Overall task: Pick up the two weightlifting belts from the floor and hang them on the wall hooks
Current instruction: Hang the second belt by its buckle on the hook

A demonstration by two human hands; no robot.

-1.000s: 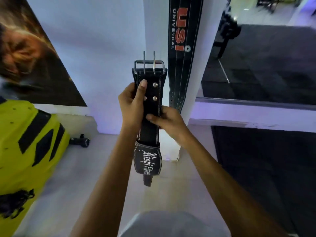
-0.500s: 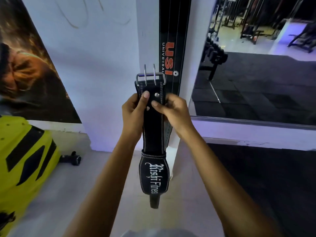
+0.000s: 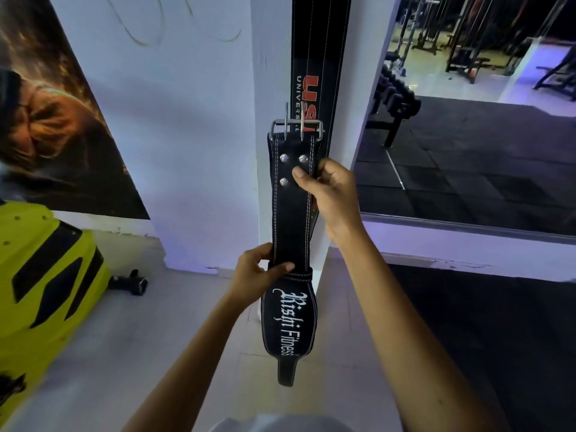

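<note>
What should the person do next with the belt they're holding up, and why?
Probably lift the black belt higher. Its buckle sits well below the top of the hanging USI belt, whose hook is out of view above. The right hand and left hand both grip it.

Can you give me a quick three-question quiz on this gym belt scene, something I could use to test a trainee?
1. True or false: the belt marked USI already hangs flat against the white pillar.
2. Multiple choice: where does the left hand grip the Rishi Fitness belt? A) at the metal buckle; B) low down, just above the lettered wide part; C) at the bottom tip.
3. Fill in: the right hand holds the belt just below the ____.

Key: 1 true. 2 B. 3 buckle, with the thumb near the rivets.
</note>
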